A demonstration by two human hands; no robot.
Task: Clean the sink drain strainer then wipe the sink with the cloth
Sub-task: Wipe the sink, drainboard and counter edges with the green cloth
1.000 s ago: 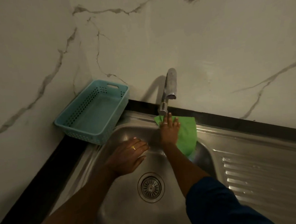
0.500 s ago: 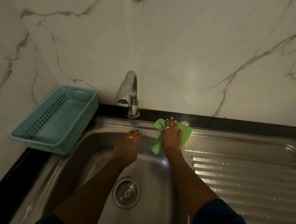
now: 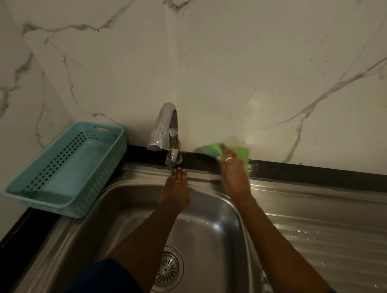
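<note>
Marble wall (image 3: 228,65) backs the black ledge (image 3: 302,169) where the green cloth (image 3: 213,149) lies, pressed flat under my right hand (image 3: 234,177), fingers (image 3: 224,152) straight rather than curled. It looks soft, light and probably damp, so I'd judge a flat palm over its middle drives it better than a corner pinch. My left hand (image 3: 176,190) rests flat, holding nothing, on the sink (image 3: 142,171) rim near the tap (image 3: 166,130); the strainer (image 3: 167,271) sits in the drain, a basket (image 3: 65,172) far left.

a teal perforated basket (image 3: 99,183) sits on the black surface (image 3: 14,236) in the corner to my left. just right of it, a chrome tap (image 3: 164,130) stands before the veined marble wall (image 3: 228,65).
</note>
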